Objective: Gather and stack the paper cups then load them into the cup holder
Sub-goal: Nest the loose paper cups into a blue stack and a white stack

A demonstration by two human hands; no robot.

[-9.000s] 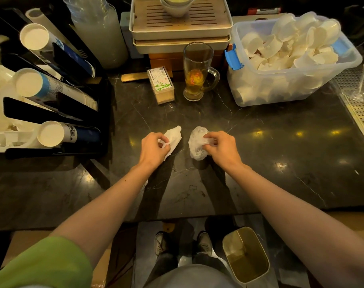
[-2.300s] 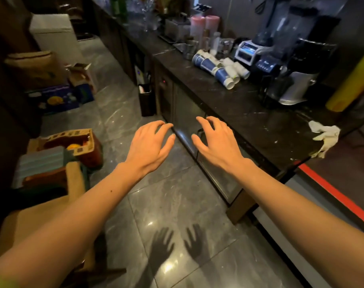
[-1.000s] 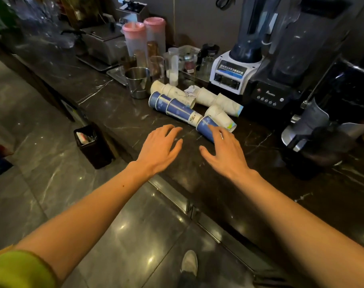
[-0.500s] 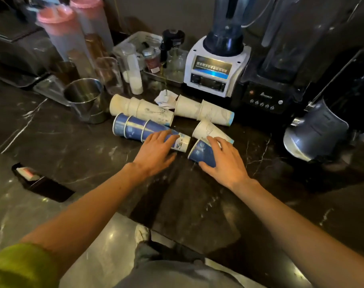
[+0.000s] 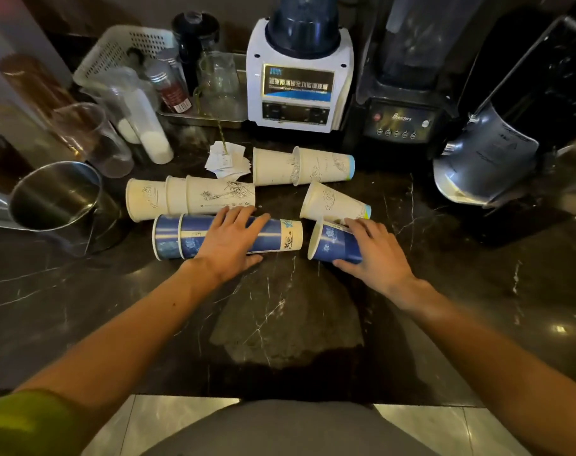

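Observation:
Paper cups lie on their sides on the dark marble counter. My left hand wraps over a nested stack of blue cups. My right hand grips a single blue cup lying just right of that stack. Behind the blue stack lies a nested stack of white cups. Further back rests a white pair, and one white cup lies tilted behind the cup under my right hand. No cup holder is in view.
A white blender base and a black blender stand at the back. A steel jug sits at the left, a grey machine at the right. Glass jars, a white basket and folded paper slips crowd the back left.
I have turned away from the cup holder and walked to this counter. Both hands, open a second ago, have come down onto the blue cups and closed on them.

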